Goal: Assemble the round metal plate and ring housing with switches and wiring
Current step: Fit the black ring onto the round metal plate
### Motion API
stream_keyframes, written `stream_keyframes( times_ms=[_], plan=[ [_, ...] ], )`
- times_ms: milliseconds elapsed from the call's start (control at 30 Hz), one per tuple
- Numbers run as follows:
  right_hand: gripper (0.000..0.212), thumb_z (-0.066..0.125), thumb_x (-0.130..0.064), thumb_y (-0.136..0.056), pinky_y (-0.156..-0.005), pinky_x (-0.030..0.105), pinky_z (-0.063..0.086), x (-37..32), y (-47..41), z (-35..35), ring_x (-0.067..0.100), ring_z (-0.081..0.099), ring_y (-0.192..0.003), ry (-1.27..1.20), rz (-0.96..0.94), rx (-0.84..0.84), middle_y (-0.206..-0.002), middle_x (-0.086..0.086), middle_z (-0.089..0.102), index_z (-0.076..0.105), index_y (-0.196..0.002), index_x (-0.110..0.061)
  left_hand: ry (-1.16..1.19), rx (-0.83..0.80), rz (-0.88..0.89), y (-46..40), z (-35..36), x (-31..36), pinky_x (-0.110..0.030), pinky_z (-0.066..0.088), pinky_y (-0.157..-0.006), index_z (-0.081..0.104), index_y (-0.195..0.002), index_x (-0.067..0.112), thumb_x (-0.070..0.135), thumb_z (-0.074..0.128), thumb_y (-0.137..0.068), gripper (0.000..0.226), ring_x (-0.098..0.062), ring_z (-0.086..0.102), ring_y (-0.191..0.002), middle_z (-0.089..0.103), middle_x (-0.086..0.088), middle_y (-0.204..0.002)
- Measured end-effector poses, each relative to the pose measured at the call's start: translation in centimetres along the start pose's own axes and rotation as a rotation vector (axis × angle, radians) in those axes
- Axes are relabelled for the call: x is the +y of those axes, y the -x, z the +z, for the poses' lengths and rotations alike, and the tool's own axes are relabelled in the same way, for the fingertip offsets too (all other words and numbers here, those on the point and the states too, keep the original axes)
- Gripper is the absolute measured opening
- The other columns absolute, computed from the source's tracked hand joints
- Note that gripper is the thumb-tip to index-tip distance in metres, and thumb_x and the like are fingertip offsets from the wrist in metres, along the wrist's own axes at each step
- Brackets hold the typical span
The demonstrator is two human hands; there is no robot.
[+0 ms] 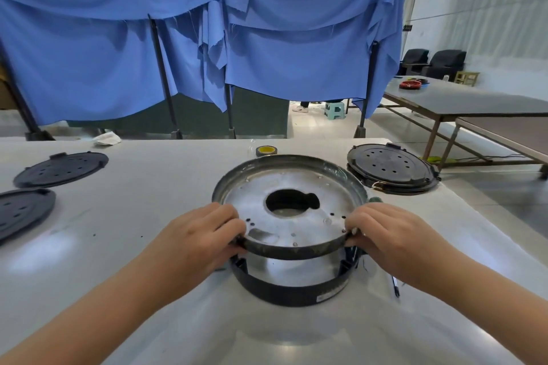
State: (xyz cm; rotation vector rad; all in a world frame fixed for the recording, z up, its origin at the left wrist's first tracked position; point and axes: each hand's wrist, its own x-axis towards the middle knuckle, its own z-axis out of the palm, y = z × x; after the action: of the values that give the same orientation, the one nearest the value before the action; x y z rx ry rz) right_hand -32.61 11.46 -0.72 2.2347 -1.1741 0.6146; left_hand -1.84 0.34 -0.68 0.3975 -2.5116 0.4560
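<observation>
Currently both hands hold the round metal plate (pixel 292 210) by its rim, near edge raised above the black ring housing (pixel 292 287), which sits on the white surface (pixel 148 187) straight ahead. Left hand (pixel 204 234): grip closed on the plate's left rim, fingers curled over the edge. Right hand (pixel 388 234): grip pinching the right rim. The plate looks tilted, and its far edge is blurred.

Judgement: the step in hand is seating the plate on the housing. To do it well, level the plate, centre it over the ring, line its holes up with the upright brackets inside the housing, and lower evenly so no wiring gets trapped. Thin wires (pixel 363 264) show at the housing's right side.

A pen (pixel 396 286) lies just right of the housing. Two dark perforated lids (pixel 59 169) lie well apart at left; a third lid (pixel 391 169) sits far right. A tape roll (pixel 266 150) stands behind the plate, and blue cloth (pixel 192 38) hangs beyond.
</observation>
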Motion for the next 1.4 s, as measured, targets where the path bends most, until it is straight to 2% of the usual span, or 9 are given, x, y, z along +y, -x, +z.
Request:
stream_keyframes(
  times_ms=[133, 233, 300, 467, 600, 800, 1033, 1233, 1400],
  plan=[
    [0.008, 0.06, -0.014, -0.088, -0.058, 0.034, 0.056, -0.5, 0.7, 0.1, 0.02, 0.063, -0.068, 0.017, -0.009, -0.074, -0.083, 0.001, 0.066, 0.059, -0.096, -0.012, 0.005, -0.027, -0.003, 0.7, 0.0, 0.4, -0.03, 0.048, -0.049, 0.065, -0.084, 0.012, 0.032, 0.048, -0.093, 0.027, -0.019, 0.057, -0.066, 0.06, 0.001, -0.084],
    [0.048, 0.079, 0.003, -0.07, -0.058, 0.033, 0.055, -0.5, 1.4, 0.2, 0.022, 0.063, -0.069, 0.025, -0.003, -0.116, -0.085, 0.003, 0.066, 0.05, -0.103, -0.015, 0.009, -0.028, -0.003, 0.9, 0.0, 0.6, -0.031, 0.048, -0.049, 0.065, -0.084, 0.013, 0.035, 0.047, -0.094, 0.03, -0.019, 0.057, -0.064, 0.06, 0.001, -0.084],
    [0.054, 0.08, 0.003, -0.068, -0.059, 0.031, 0.055, -0.5, 1.8, 0.1, 0.021, 0.063, -0.071, 0.028, -0.007, -0.109, -0.086, 0.002, 0.067, 0.048, -0.106, -0.016, 0.007, -0.011, -0.003, 0.9, 0.0, 0.9, -0.03, 0.049, -0.051, 0.066, -0.084, 0.013, 0.036, 0.048, -0.094, 0.031, -0.019, 0.057, -0.063, 0.061, 0.0, -0.083],
    [0.03, 0.068, -0.018, -0.082, -0.057, 0.027, 0.054, -1.2, 2.8, 0.1, 0.021, 0.065, -0.072, -0.021, -0.008, -0.063, -0.088, 0.001, 0.067, 0.049, -0.106, -0.016, -0.001, -0.022, 0.004, 1.8, 0.1, 1.4, -0.029, 0.05, -0.058, 0.07, -0.085, 0.013, 0.044, 0.052, -0.09, 0.036, -0.019, 0.06, -0.064, 0.064, 0.0, -0.084],
    [0.03, 0.069, -0.03, -0.079, -0.058, 0.026, 0.055, -1.1, 2.8, -0.2, 0.021, 0.066, -0.074, -0.013, 0.016, -0.09, -0.089, 0.002, 0.068, 0.055, -0.101, -0.015, -0.011, -0.024, 0.008, 2.0, 0.3, 1.4, -0.032, 0.051, -0.059, 0.07, -0.086, 0.012, 0.041, 0.053, -0.09, 0.033, -0.021, 0.061, -0.066, 0.064, -0.001, -0.085],
    [0.025, 0.082, -0.022, -0.071, -0.055, 0.031, 0.055, -1.1, 2.6, 0.3, 0.022, 0.064, -0.068, 0.034, 0.024, -0.064, -0.081, 0.002, 0.067, 0.068, -0.086, -0.009, -0.001, -0.006, 0.011, 2.1, 0.8, 1.7, -0.033, 0.048, -0.058, 0.067, -0.083, 0.012, 0.033, 0.054, -0.094, 0.027, -0.022, 0.058, -0.066, 0.062, -0.002, -0.083],
    [0.017, 0.077, -0.024, -0.078, -0.058, 0.033, 0.054, -1.0, 2.5, 0.3, 0.024, 0.062, -0.071, 0.009, 0.033, -0.152, -0.08, -0.001, 0.064, 0.065, -0.082, -0.012, -0.01, 0.002, 0.017, 2.2, 1.0, 1.5, -0.03, 0.048, -0.056, 0.067, -0.082, 0.012, 0.031, 0.053, -0.094, 0.026, -0.021, 0.059, -0.066, 0.063, 0.0, -0.081],
    [0.022, 0.084, -0.023, -0.07, -0.06, 0.017, 0.037, -0.8, 1.4, 0.5, 0.017, 0.059, -0.065, -0.041, 0.126, -0.193, -0.075, -0.005, 0.061, 0.066, -0.078, -0.014, 0.035, -0.036, -0.046, 2.1, 0.9, 1.0, -0.032, 0.051, -0.054, 0.068, -0.082, 0.012, 0.032, 0.053, -0.091, 0.027, -0.02, 0.063, -0.07, 0.066, 0.003, -0.081],
    [0.022, 0.085, -0.023, -0.069, -0.059, 0.024, 0.048, -0.7, 1.3, 0.9, 0.019, 0.06, -0.068, -0.087, 0.177, -0.194, -0.078, -0.005, 0.062, 0.066, -0.08, -0.015, 0.119, -0.086, -0.105, 1.6, 1.2, 1.0, -0.031, 0.052, -0.064, 0.07, -0.084, 0.019, 0.035, 0.063, -0.083, 0.018, -0.017, 0.062, -0.078, 0.067, 0.011, -0.082]
  ],
)
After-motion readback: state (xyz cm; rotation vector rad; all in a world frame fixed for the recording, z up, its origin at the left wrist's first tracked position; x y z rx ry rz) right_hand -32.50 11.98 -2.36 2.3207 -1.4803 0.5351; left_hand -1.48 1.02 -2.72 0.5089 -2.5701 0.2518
